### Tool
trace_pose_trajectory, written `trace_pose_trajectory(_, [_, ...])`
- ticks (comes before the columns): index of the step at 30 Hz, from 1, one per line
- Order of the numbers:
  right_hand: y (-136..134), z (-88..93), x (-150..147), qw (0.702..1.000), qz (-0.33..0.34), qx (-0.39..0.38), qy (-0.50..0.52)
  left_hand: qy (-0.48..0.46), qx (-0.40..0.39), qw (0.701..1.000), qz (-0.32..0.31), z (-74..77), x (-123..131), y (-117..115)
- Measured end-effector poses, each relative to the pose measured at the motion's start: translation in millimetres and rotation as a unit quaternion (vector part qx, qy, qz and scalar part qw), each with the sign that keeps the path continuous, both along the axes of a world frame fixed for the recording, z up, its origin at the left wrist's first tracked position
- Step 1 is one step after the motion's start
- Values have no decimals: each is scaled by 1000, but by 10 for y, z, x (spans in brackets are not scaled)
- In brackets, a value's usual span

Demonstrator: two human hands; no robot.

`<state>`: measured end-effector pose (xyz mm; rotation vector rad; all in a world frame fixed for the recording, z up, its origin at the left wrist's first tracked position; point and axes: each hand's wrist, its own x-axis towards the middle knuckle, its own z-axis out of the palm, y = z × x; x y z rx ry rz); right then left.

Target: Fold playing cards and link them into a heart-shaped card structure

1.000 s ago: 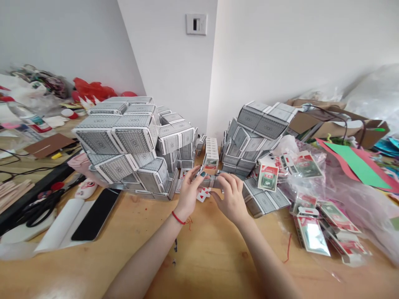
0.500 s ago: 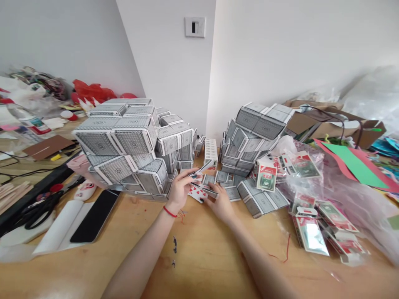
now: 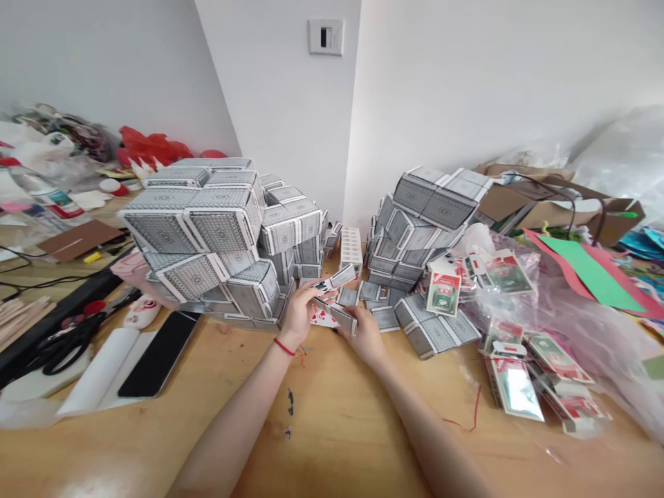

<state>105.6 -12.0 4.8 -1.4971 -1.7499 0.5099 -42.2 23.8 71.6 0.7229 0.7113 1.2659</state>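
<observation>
My left hand, with a red string at the wrist, is closed around a folded playing card whose grey patterned back shows. Just below it, another grey-backed playing card is pinched by my right hand; its fingertips are partly hidden. Between the hands a playing card with red hearts shows its face, partly covered. Beyond the hands stands a white block with a repeating pattern. Folded grey-backed cards lie flat on the table to the right of it.
Large stacked blocks of folded cards rise at left, a smaller stack at right. Card boxes and plastic wrap spread over the right side. A black phone and scissors lie at left on the wooden table.
The grey-backed card by my right hand has tilted so more of its back shows. The folded card in my left hand has turned, and the hearts card is more covered.
</observation>
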Motion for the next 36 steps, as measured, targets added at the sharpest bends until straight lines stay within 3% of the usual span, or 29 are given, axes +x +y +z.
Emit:
trace_pose_trajectory(5, [31, -25, 50, 1000, 2, 28, 7, -5, -12, 1000, -12, -35, -12, -8])
trace_pose_trajectory(11, [30, -48, 59, 1000, 10, 8, -1, -28, -42, 998, -33, -125, -9, -151])
trace_pose_trajectory(14, [16, -19, 95, 1000, -21, 11, 21, -26, -47, 998, -37, -202, -12, -234])
trace_pose_trajectory(17, [-2, -8, 173, 995, -53, -18, 83, 5, -55, 998, -17, -275, -47, -287])
trace_pose_trajectory(22, [-82, -45, 293, 962, -36, -109, 249, 28, -67, 997, 4, -361, -168, -317])
trace_pose_trajectory(26, [-178, -5, 345, 931, -24, -104, 350, 63, -59, 996, 2, -418, -257, -320])
trace_pose_trajectory(36, [-266, 59, 421, 946, 3, -97, 308, 104, -29, 994, -9, -471, -280, -330])
